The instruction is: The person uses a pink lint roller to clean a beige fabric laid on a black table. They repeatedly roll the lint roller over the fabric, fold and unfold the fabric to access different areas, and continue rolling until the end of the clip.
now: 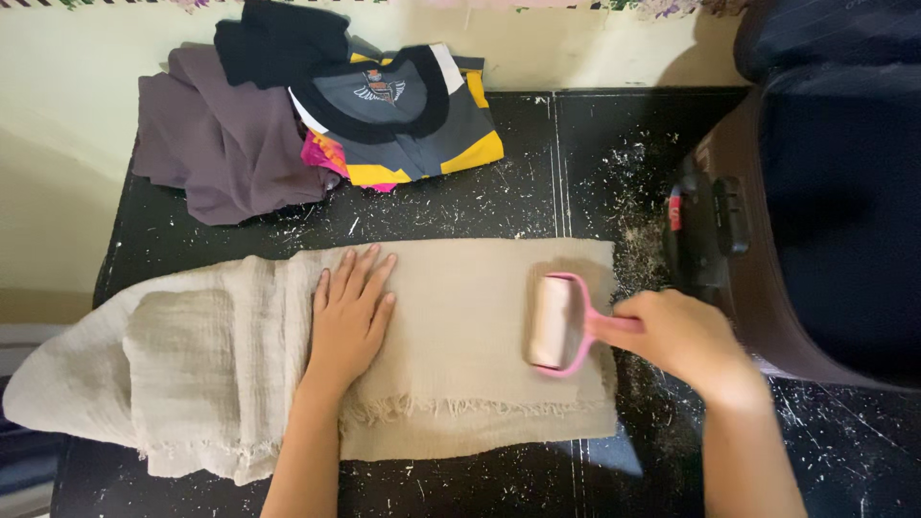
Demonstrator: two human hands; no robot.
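**A:** Start with the biggest thing. What carries it all?

**B:** A black table (499,206), its top speckled with pale flecks and lint, thickest near the right end of the cloth. At the right edge stands a dark brown suitcase (767,288) with a black handle block facing the table.

**A:** And on the table?

**B:** A beige cloth (460,326) with a crinkled weave lies across the middle, folded flat on the right, with a frayed fringe along its near edge. Its left part is bunched and hangs past the table's left end. Behind it, against the pale wall, sits a pile of folded clothes (317,115): a mauve garment, a black one on top, and a grey, yellow and black jersey with a bit of pink beneath.

**A:** Now the hands.

**B:** The left hand (350,317) lies flat on the cloth, palm down, fingers spread and pointing away from the person; its grip is open, pressing rather than holding. The right hand (676,336) has its grip closed around the pink handle of a lint roller (556,321).

**A:** Where is the roller exactly?

**B:** Its pale drum rests on the right part of the cloth, near the right edge, well apart from the left hand.
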